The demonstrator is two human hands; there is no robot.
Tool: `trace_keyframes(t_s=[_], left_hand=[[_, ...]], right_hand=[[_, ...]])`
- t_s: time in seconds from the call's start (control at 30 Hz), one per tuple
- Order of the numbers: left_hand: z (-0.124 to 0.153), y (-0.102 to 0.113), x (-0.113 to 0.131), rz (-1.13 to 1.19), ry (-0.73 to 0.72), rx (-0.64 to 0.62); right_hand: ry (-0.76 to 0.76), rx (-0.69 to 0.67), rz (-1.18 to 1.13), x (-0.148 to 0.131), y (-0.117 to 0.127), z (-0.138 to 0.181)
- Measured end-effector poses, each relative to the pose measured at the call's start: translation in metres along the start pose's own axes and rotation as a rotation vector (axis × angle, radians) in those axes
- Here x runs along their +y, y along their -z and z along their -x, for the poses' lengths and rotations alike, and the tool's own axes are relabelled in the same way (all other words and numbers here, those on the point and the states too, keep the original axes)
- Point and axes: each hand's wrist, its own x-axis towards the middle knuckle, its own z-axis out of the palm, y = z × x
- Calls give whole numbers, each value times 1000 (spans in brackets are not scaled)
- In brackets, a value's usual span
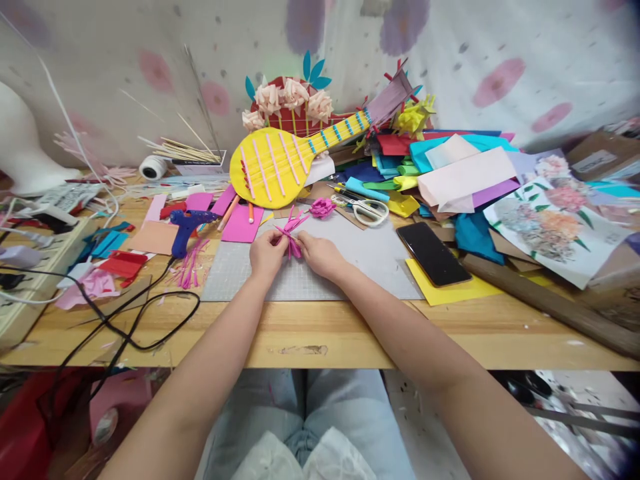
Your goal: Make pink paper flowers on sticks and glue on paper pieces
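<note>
My left hand [267, 254] and my right hand [320, 255] meet over a grey cutting mat [365, 263] on the wooden table. Both pinch a small pink fringed paper piece [291, 233], its thin strips fanning upward between my fingertips. A finished pink paper flower [323, 207] lies just beyond it on the mat. A blue glue gun [187, 227] stands to the left of my left hand, next to a bundle of pink paper strips [190, 267].
A yellow paper guitar [280, 163] leans at the back. White-handled scissors [367, 210], a black phone [433, 253] and a heap of coloured paper [450, 167] lie right. Black cables [120, 327] trail left. A floral print [545, 223] lies far right.
</note>
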Motion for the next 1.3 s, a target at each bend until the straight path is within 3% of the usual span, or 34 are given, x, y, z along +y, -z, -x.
trace_keyframes(t_s=[0.13,0.63,0.87,0.97,1.1,1.2,1.3], left_hand=[[0,0,3,-31,-8,-3],[6,3,9,-158,-2,13],[6,5,18,-206,-10,-27],[5,9,19,-229,6,5],[-3,18,13,-95,29,73],[-7,22,9,-69,-68,112],[-9,22,7,-119,-238,35]], right_hand=[[-55,18,-44,-3,2,3],[108,94,-273,10,-5,1],[50,70,-241,11,3,1],[44,46,-254,18,5,0],[71,17,-277,26,8,1],[98,-4,-293,28,9,3],[131,-17,-319,31,10,5]])
